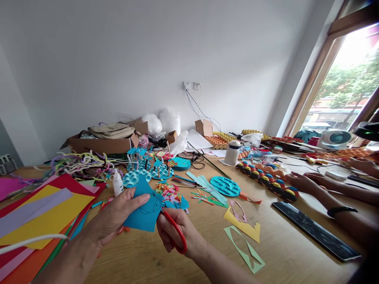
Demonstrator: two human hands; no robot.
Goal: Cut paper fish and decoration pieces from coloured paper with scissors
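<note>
My left hand [127, 207] pinches a sheet of blue paper [139, 223] with its thumb on top. A fish outline is drawn on the sheet in dark lines. My right hand [177, 228] is closed round the red handles of a pair of scissors [177, 234], whose blades sit at the sheet's right edge, partly hidden by paper and fingers. Just beyond the sheet lie small colourful paper scraps [168, 191]. A white glue bottle [117, 182] stands behind my left hand.
Coloured paper sheets [38, 213] are piled at left. Cut-out paper remnants [244, 225] and a black tablet-like slab [315, 230] lie at right. Painted egg-carton strips [266, 179] are near another person's hands [304, 183]. A white jar [231, 153] stands further back.
</note>
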